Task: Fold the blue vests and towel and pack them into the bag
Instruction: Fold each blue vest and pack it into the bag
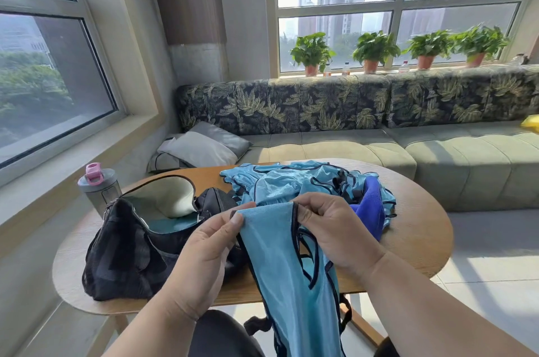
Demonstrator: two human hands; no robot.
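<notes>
both hands pinch 1 light blue vest [280,269] by its top edge above the near edge of the desk [420,228]: the left hand [204,251] with thumb over the left corner, the right hand [332,228] at the dark-trimmed right corner. the vest hangs with its long axis running down toward the person's lap, top edge roughly level. more blue vests [294,181] lie heaped mid-desk, the darker blue towel [370,208] touching their right side. the black bag [137,248] sits open on the desk's left, mouth facing up. no readable writing shows anywhere.
</notes>
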